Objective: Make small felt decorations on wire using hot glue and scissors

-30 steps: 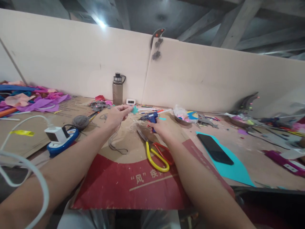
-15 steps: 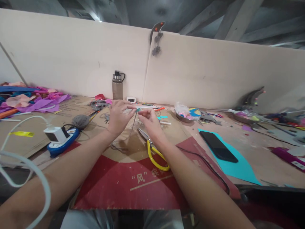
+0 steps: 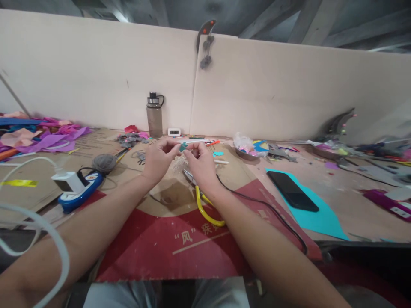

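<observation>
The 2 hands are close together, raised over a brown and red cardboard sheet (image 3: 135, 252). The left hand (image 3: 161, 159) pinches a small teal cut-out (image 3: 183, 146) at its left edge between thumb and fingertips. The right hand (image 3: 201, 163) has its thumb and index finger closed on the cut-out's right side, so the piece sits between both sets of fingertips; its exact outline is too small to tell.

Just below the right hand lie scissors (image 3: 205, 216), 1 yellow handle loop showing beside the right forearm, blades pointing up toward the fingers. A black cable (image 3: 272, 208) runs from beside the right wrist along the right forearm. Near the right hand's knuckles are a thin white stick (image 3: 221, 162) and some turquoise scraps (image 3: 218, 153). Farther right of that hand, a black smartphone (image 3: 292, 191) rests on a turquoise sheet (image 3: 324, 224), and a shallow dish (image 3: 245, 155) holds a clear plastic bag (image 3: 241, 142).

Left of the left hand are a ball of gray yarn (image 3: 104, 162) and a blue and white power strip (image 3: 81, 194) with a white charger (image 3: 67, 182) plugged in. Beyond the left hand stand a water bottle (image 3: 154, 119) and a small white digital clock (image 3: 174, 132).
</observation>
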Available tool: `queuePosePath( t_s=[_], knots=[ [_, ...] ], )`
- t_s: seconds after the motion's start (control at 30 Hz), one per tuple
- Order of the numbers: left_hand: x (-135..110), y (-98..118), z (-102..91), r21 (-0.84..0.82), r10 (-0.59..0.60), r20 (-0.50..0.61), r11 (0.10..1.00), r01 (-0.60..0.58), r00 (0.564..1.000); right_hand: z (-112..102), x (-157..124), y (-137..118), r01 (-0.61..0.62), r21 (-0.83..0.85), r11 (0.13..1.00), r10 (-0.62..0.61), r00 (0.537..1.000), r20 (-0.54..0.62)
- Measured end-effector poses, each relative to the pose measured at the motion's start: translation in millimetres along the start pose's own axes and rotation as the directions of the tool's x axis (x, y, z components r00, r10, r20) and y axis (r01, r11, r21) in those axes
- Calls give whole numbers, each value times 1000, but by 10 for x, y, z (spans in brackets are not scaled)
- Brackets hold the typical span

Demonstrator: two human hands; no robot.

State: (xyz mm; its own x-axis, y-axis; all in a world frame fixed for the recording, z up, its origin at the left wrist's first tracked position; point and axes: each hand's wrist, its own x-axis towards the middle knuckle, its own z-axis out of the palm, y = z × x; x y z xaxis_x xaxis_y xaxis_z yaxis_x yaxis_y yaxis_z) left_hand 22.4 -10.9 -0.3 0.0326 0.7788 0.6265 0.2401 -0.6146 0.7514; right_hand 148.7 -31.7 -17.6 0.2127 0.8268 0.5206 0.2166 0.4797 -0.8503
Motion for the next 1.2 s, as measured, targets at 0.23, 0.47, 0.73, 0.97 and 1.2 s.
queuePosePath(
  t_s=[0.23,0.47,0.73,0.97,1.2],
  knots=[
    [-16,-20,48,-158,-105,64,981,114,992,-32,-7,-75,3,5,1000,-3,1000,-29],
    [-20,-21,72,-354,-177,106,913,204,978,-39,-20,-115,-70,170,983,68,998,18],
    [-8,-66,91,-402,-165,161,889,217,973,-69,18,-63,-57,90,994,61,997,-38],
    [2,-84,94,-406,-133,207,890,209,969,-77,21,-60,-73,85,994,78,995,-58],
    [7,-68,67,-443,-144,253,862,246,957,-93,18,-57,-56,32,998,59,992,-113]
  ],
)
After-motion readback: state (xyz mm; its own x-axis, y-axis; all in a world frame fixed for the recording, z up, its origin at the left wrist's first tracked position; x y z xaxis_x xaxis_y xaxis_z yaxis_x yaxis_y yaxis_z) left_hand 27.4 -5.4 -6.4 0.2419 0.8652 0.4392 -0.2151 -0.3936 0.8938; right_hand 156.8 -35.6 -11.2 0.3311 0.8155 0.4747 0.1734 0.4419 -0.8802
